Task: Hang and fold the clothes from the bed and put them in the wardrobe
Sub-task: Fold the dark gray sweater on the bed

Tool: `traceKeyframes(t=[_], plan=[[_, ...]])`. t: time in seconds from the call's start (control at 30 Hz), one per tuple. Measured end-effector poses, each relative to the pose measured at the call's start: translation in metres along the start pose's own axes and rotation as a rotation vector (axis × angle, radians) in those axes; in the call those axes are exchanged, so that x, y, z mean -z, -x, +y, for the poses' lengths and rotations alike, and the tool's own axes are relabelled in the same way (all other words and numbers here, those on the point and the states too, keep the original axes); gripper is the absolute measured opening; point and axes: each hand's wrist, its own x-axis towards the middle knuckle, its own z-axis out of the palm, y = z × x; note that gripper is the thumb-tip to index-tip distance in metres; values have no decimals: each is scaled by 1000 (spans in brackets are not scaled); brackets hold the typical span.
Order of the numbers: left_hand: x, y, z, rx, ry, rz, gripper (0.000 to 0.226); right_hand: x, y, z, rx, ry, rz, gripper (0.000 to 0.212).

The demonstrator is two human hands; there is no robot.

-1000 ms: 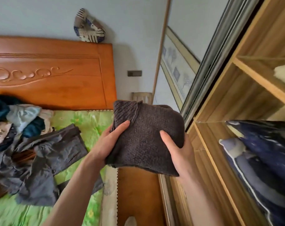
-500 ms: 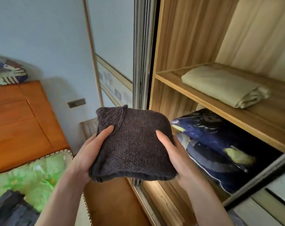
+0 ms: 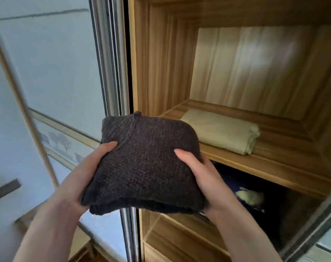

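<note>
A folded dark brown knitted sweater (image 3: 143, 165) is held up in front of the open wooden wardrobe (image 3: 160, 72). My left hand (image 3: 87, 174) grips its left edge, thumb on top and fingers underneath. My right hand (image 3: 200, 178) grips its right edge the same way. The sweater's far end is level with the front edge of the wardrobe's upper shelf (image 3: 255, 167).
A folded pale yellow cloth (image 3: 223, 135) lies on the upper shelf, with bare shelf to its right. A dark blue patterned pillow (image 3: 251, 199) fills the compartment below. The sliding door (image 3: 56, 72) stands pushed to the left.
The view has swung right from the bed to the wardrobe. Both hands have carried the sweater up and toward the upper shelf, grip unchanged.
</note>
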Motion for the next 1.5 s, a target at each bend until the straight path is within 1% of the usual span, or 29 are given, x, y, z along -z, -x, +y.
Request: traceKeyframes(t=[0.03, 0.07, 0.13, 0.2, 0.27, 0.33, 0.4, 0.47, 0.53, 0.6, 0.67, 0.73, 0.8, 0.87, 0.97, 1.03, 1.07, 1.1, 1.13, 1.17, 1.2, 1.23, 1.27, 1.3, 1.33, 1.37, 1.43, 1.5], plan=[[-10, -3, 4, 35, -28, -67, 39, -1, -8, -9, 23, -16, 31, 79], [-16, -8, 7, 47, -42, -95, 40, -3, -13, -19, 53, -25, 68, 79], [-32, -20, 19, 11, -36, -146, 42, 2, -29, -38, 116, -19, 145, 81], [-57, -39, 36, 40, -21, -209, 39, 8, -42, -58, 151, -17, 183, 86], [-65, -59, 46, -41, -37, -285, 41, 17, -55, -76, 173, -12, 206, 88], [-84, -83, 55, -55, -55, -325, 44, 29, -64, -92, 183, -11, 266, 95], [-111, -100, 60, 46, -93, -286, 46, 43, -72, -107, 196, -7, 337, 102], [-124, -112, 59, 55, -109, -288, 49, 54, -74, -117, 199, -18, 379, 105], [-142, -121, 67, 34, -144, -331, 53, 66, -76, -128, 225, -20, 427, 100], [-161, -134, 77, 35, -166, -351, 56, 76, -78, -140, 249, -10, 465, 89], [-175, -143, 82, 20, -244, -388, 43, 86, -83, -147, 259, 19, 505, 83], [-184, -150, 82, 23, -306, -442, 33, 95, -88, -149, 240, 58, 576, 89], [-190, -160, 78, 40, -350, -477, 30, 106, -93, -148, 208, 95, 627, 88], [-193, -169, 70, 72, -411, -489, 35, 111, -95, -145, 167, 164, 649, 83], [-196, -181, 60, 69, -545, -460, 51, 120, -101, -135, 101, 324, 707, 89], [-200, -184, 59, -18, -675, -420, 66, 128, -106, -129, 93, 431, 758, 93], [-201, -186, 61, -91, -762, -381, 79, 131, -107, -129, 114, 511, 791, 94], [-203, -188, 64, -194, -857, -335, 90, 134, -107, -129, 168, 613, 824, 92], [-205, -191, 67, -321, -958, -288, 94, 134, -106, -132, 257, 721, 845, 87], [-208, -194, 69, -466, -1043, -245, 90, 131, -105, -136, 379, 811, 837, 79], [-211, -196, 70, -607, -1106, -226, 80, 126, -104, -140, 502, 887, 801, 69], [-217, -197, 70, -726, -1144, -246, 68, 121, -105, -144, 593, 969, 757, 61], [-223, -198, 68, -801, -1179, -303, 58, 115, -109, -147, 639, 1068, 726, 54], [-230, -199, 64, -845, -1222, -374, 52, 113, -116, -147, 628, 1183, 706, 51], [-236, -200, 58, -860, -1282, -439, 51, 110, -123, -146, 576, 1297, 692, 52], [-241, -201, 52, -868, -1349, -484, 52, 110, -129, -145, 480, 1380, 685, 55], [-247, -209, 38, -866, -1451, -518, 55, 112, -136, -143, 282, 1408, 687, 60], [-248, -217, 28, -833, -1500, -516, 57, 114, -137, -144, 196, 1363, 671, 57]])
